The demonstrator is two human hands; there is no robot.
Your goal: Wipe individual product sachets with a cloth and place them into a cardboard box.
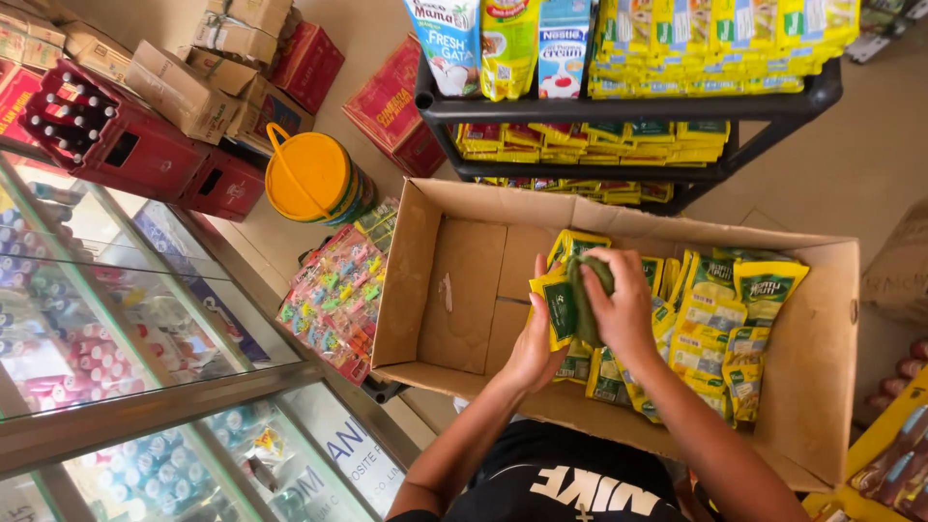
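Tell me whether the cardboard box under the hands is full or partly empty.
Partly empty. The cardboard box shows bare bottom on its left half; yellow-green sachets fill only the right side.

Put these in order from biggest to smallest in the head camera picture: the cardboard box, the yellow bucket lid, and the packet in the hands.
1. cardboard box, by far the biggest.
2. yellow bucket lid.
3. yellow-green packet, held by both hands; it looks smallest, even though it sits nearer the camera than the lid.

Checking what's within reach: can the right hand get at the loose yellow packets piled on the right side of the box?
Probably yes. The right hand is already inside the open box, the loose packets lie uncovered beside it, and nothing stands between them.
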